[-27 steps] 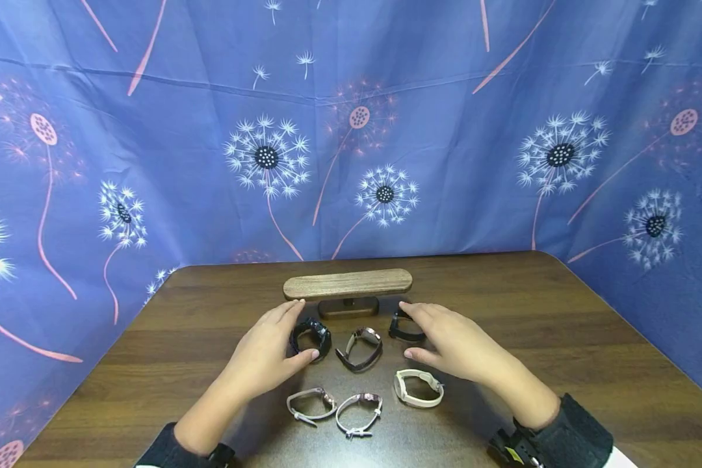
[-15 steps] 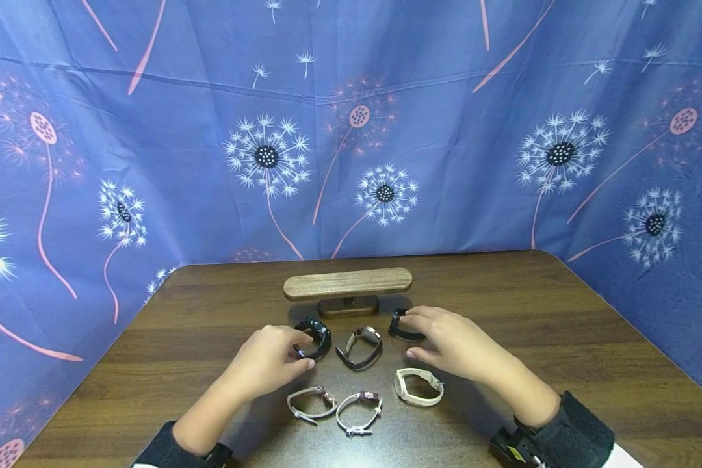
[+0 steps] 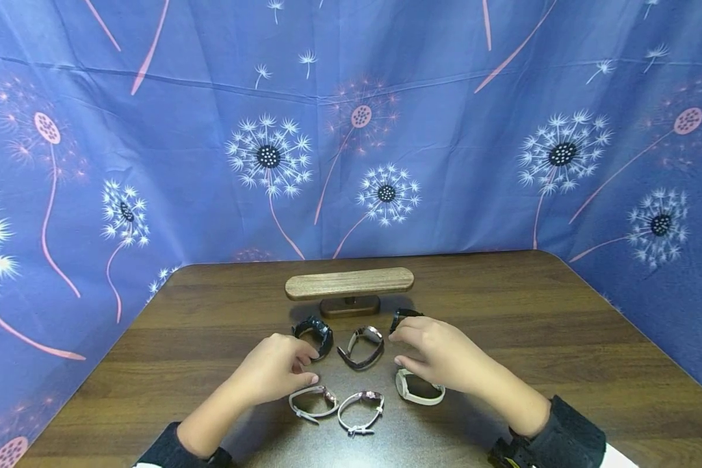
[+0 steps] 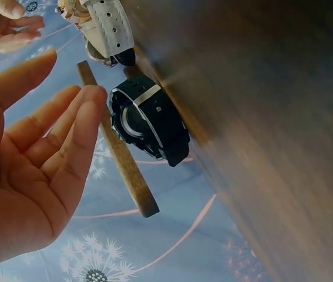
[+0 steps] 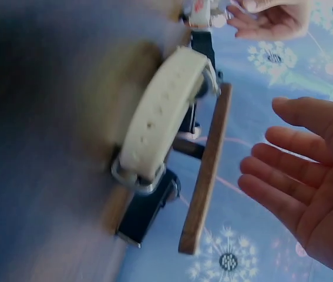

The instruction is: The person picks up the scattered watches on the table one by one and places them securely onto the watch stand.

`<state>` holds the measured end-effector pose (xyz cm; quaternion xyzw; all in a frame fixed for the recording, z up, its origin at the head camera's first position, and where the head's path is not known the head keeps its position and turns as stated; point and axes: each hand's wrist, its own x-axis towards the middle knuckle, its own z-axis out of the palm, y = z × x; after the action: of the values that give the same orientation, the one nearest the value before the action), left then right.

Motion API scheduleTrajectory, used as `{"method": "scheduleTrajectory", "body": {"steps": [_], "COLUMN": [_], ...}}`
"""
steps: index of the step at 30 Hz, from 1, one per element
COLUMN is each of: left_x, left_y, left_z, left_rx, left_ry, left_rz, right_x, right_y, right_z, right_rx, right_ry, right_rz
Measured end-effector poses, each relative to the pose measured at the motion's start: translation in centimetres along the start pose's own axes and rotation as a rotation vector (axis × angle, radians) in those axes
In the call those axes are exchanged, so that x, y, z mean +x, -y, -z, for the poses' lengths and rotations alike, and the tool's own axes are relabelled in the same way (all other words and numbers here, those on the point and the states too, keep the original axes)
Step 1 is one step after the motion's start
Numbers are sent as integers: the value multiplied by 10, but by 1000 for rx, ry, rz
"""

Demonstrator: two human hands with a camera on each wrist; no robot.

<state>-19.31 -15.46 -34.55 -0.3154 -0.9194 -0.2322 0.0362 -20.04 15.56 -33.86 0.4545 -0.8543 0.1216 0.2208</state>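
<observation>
My left hand [image 3: 272, 369] hovers in front of a chunky black watch [image 3: 325, 339], its fingers bent loosely and holding nothing. In the left wrist view the fingers lie apart from that watch. My right hand [image 3: 444, 354] overlaps a watch with a black strap [image 3: 408, 313] in the head view. Just below its thumb lies a cream watch [image 3: 426, 400]. The right wrist view shows the right hand's fingers relaxed with nothing in them, away from the watches. Between the hands is a watch with a dark brown strap [image 3: 374, 359].
Two pale-strapped watches [image 3: 330, 398] lie close together at the front. Behind the watches stands a wooden T-shaped stand [image 3: 350, 283] with a long rounded bar. The wooden table [image 3: 222, 292] reaches back to a blue dandelion-print cloth [image 3: 462, 195].
My left hand has drawn back from over the black watch toward the front, its fingers more bent. The right hand has come slightly forward toward the cream watch. The watches have stayed put.
</observation>
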Motion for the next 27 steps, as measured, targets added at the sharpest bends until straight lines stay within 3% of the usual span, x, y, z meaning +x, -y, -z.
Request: {"method": "scheduleTrajectory", "body": {"steps": [11,27], "left_x": [-2,6], "left_y": [-1,-6], "left_z": [-3,-9], "left_rx": [56,216], "left_ry": [99,127], "left_rz": [1,-48], "right_x": [12,31], "right_y": [15,37], "right_z": [-13,-23], "right_rx": [51,78], "right_ry": [-23,36], "right_rz": [34,-52]}}
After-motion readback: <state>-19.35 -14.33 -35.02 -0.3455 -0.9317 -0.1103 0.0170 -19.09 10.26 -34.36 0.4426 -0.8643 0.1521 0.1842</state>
